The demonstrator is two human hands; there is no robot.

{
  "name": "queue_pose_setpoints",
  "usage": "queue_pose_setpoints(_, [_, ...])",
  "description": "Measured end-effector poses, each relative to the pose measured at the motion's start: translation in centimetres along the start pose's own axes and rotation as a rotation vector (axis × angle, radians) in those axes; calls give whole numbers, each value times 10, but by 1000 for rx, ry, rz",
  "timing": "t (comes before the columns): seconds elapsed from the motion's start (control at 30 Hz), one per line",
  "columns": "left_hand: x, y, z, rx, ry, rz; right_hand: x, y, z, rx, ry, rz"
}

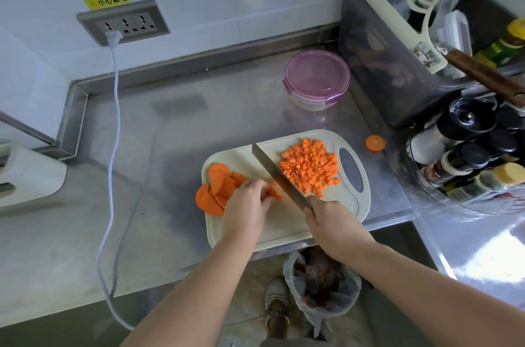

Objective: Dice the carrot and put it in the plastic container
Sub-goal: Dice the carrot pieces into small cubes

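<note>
A cream cutting board [279, 229] lies on the steel counter. Diced carrot [311, 166] is piled on the board's right part, near its handle hole. Carrot slices [217, 189] are heaped at the board's left edge, some hanging over it. My left hand [247, 206] presses down on a few carrot slices. My right hand [331, 221] grips the handle of a knife [277, 173], whose blade lies between the slices and the dice. The plastic container [316, 79], round with a purple lid closed on it, stands beyond the board.
One carrot round [375, 143] lies on the counter right of the board. A dark bin [397, 43] with utensils and a rack of spice bottles [468, 153] crowd the right side. A white cable [109, 165] runs down from the wall socket [123, 23]. A lined waste bin [322, 287] stands below the counter edge.
</note>
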State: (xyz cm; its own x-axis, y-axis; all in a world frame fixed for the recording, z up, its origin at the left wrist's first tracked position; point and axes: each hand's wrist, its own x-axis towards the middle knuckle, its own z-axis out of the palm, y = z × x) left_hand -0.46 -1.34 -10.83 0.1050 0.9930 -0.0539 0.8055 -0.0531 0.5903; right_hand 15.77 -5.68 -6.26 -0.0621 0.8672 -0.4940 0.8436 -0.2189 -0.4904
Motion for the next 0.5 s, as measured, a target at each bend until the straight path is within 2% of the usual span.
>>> queue_pose_setpoints(0.3, [20, 21, 15, -127, 4, -89, 3, 14, -35, 47, 145, 16])
queue_pose_setpoints(0.5, [23, 7, -13, -203, 126, -126, -7, 15, -33, 39, 67, -9])
